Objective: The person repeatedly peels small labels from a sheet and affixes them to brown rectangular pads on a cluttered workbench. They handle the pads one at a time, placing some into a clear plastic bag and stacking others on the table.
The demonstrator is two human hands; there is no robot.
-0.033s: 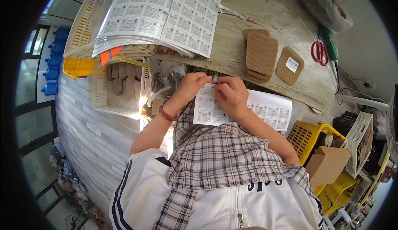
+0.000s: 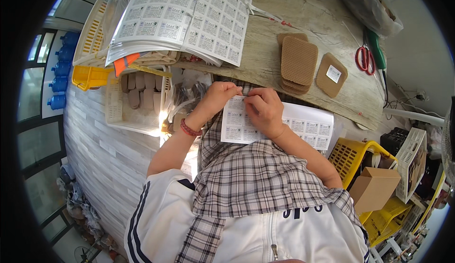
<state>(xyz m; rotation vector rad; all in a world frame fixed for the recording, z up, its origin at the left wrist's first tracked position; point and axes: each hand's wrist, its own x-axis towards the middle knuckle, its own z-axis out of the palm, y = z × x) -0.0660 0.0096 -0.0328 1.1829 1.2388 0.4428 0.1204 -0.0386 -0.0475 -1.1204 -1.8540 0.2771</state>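
Since there's only the head view to go on, here's what it shows: both hands meet right at the top edge of a white label sheet [image 2: 279,125] that lies across the person's lap, on a checked cloth [image 2: 256,177], just below the near edge of the wooden bench [image 2: 322,26]. The sheet's long axis runs left to right, tilting down a bit toward the right, and most of it stretches out to the right of the hands, so the right hand [image 2: 264,111] sits over its upper left part while the left hand [image 2: 220,95] comes in from the sheet's left corner. The left hand's fingers look curled with the tips pinched at that top edge, and the right hand's fingertips are pinched right beside them, almost touching. Looks like they're picking at one small sticker, though it's too small to tell for sure. The sheet itself is a grid of little rectangular printed labels, flat, a bit lifted near the fingers. There's a red bracelet [image 2: 190,130] on the left wrist. Up on the bench there's a big fanned stack of matching label sheets [image 2: 180,16], a pile of brown waffle-textured pads [image 2: 298,61], one more pad with a white label on it [image 2: 332,75], and red-handled scissors [image 2: 364,58] further right.
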